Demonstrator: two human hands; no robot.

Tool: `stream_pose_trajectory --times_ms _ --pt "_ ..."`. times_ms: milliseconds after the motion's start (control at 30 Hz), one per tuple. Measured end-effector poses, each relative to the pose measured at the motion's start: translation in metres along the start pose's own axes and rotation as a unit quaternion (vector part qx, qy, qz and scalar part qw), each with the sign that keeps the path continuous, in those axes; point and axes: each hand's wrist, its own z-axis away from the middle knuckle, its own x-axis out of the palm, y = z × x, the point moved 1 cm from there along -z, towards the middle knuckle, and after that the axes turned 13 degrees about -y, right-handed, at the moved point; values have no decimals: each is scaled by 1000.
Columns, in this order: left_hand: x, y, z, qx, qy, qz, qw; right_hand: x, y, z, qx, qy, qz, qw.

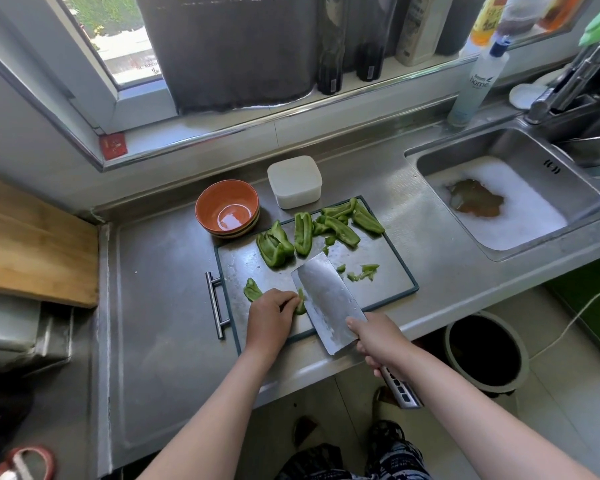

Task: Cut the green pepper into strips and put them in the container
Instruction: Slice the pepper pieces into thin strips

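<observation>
A steel cutting board [388, 268] lies on the counter. My left hand [270, 317] holds down a green pepper piece [253, 290] at the board's near left, fingers curled over it. My right hand [378, 341] grips the handle of a cleaver [326, 296], whose blade stands against the pepper just right of my left fingertips. Several larger pepper pieces [303, 232] lie along the board's far edge, and small cut bits [364, 271] sit right of the blade. An orange bowl [227, 207] and a white lidded container [294, 181] stand behind the board.
A sink [510, 199] with foamy water is at the right, a tap and a detergent bottle [475, 81] behind it. A wooden board [32, 244] lies at the left. A dark bin [485, 351] stands on the floor below the counter edge.
</observation>
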Motion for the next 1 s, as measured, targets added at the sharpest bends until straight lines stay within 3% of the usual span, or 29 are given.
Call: stream_pose_trajectory --times_ms 700,1000 --pt "0 -1 7 -14 30 11 999 21 11 -15 -41 13 16 999" --pt "-4 -2 13 -74 92 166 979 27 9 -23 -40 25 34 998"
